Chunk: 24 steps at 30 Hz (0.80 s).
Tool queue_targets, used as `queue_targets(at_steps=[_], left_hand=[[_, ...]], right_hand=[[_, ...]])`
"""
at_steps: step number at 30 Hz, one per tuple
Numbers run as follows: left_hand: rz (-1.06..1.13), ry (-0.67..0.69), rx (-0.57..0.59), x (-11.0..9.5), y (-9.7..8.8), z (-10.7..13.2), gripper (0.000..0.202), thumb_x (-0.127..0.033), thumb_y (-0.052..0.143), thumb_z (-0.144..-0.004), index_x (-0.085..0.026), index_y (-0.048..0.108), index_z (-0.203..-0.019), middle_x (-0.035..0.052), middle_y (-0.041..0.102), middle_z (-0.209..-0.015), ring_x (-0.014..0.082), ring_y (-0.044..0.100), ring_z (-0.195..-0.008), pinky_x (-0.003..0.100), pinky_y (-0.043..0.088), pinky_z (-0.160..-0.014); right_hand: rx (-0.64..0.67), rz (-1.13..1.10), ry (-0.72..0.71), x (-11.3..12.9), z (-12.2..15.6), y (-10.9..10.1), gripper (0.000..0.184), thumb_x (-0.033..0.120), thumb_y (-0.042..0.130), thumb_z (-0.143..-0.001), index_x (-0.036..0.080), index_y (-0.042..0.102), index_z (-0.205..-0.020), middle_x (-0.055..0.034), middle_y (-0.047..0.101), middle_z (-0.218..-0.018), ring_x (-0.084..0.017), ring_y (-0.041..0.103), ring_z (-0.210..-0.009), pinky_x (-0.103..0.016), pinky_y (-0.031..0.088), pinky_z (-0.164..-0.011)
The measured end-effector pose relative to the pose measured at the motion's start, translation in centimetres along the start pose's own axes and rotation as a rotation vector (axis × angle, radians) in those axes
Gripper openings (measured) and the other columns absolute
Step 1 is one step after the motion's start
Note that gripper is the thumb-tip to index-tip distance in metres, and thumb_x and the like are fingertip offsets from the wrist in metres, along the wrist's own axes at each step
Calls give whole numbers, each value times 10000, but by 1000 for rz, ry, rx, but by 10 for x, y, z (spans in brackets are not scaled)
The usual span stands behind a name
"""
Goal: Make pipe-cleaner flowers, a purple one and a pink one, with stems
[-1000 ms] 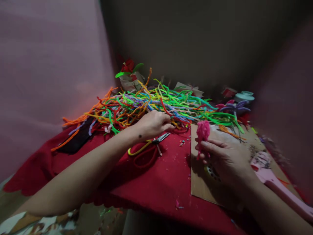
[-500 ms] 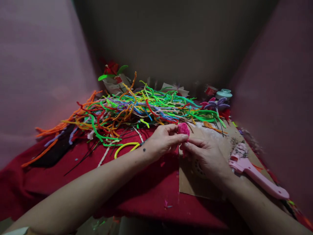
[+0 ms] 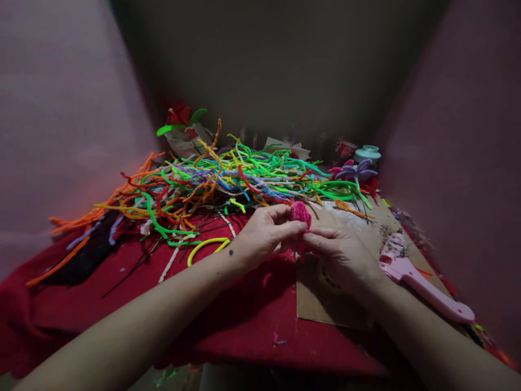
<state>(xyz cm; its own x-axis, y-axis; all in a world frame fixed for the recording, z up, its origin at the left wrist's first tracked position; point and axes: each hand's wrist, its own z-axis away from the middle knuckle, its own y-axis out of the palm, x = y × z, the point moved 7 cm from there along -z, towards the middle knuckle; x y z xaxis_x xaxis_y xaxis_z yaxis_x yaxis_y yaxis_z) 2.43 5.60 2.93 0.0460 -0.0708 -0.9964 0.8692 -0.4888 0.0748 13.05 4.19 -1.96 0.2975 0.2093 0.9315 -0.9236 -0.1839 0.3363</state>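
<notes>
A small fuzzy pink pipe-cleaner ball [image 3: 301,212] is held between both hands above the red cloth [image 3: 244,315]. My left hand [image 3: 264,233] pinches it from the left, fingers closed on it. My right hand [image 3: 345,255] grips its lower part from the right, fingers closed. Behind them lies a big tangled pile of coloured pipe cleaners [image 3: 220,179]. The yellow-handled scissors [image 3: 207,245] lie just left of my left wrist, partly hidden.
A brown cardboard sheet [image 3: 325,304] lies under my right hand. A pink glue gun [image 3: 419,282] rests at its right. Purple and pink pipe-cleaner flowers [image 3: 354,171], a teal pot [image 3: 367,153] and a red flower [image 3: 179,115] stand at the back. Pink walls close in both sides.
My left hand left the pipe-cleaner pile by the scissors and came over to pinch the pink ball. My right hand has kept hold of the ball. The view swung right.
</notes>
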Motion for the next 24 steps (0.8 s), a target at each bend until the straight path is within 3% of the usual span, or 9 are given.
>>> queue_targets(at_steps=[9, 13, 19, 24], left_hand=[[-26, -2, -66, 4, -2, 7, 176, -275, 660, -743, -135, 561, -779, -52, 527, -541, 53, 448, -404, 162, 322, -360], [-19, -5, -63, 5, -2, 8, 200, -281, 671, -730, -136, 552, -798, -48, 539, -563, 44, 448, -407, 152, 317, -367], [-54, 16, -32, 8, -2, 6, 229, -301, 673, -727, -141, 562, -847, -40, 551, -588, 42, 413, -397, 169, 290, -377], [-138, 174, -43, 0, -2, 11, 274, -307, 699, -725, -164, 582, -927, -8, 601, -759, 80, 520, -605, 198, 413, -558]], right_hand=[[-16, 175, -62, 9, 5, 5, 214, 322, 744, -662, 200, 772, -835, -35, 737, -709, -157, 636, -671, -299, 473, -719], [-51, 209, -47, 7, 5, 1, 229, 329, 751, -643, 197, 775, -828, -34, 735, -693, -152, 626, -640, -290, 475, -684], [2, 219, -76, 9, 5, 6, 213, 322, 734, -667, 213, 775, -845, -26, 739, -707, -159, 633, -659, -284, 485, -683], [-125, 314, -232, 21, 13, 3, 118, 275, 697, -705, 271, 776, -793, 15, 750, -732, -161, 657, -689, -261, 502, -676]])
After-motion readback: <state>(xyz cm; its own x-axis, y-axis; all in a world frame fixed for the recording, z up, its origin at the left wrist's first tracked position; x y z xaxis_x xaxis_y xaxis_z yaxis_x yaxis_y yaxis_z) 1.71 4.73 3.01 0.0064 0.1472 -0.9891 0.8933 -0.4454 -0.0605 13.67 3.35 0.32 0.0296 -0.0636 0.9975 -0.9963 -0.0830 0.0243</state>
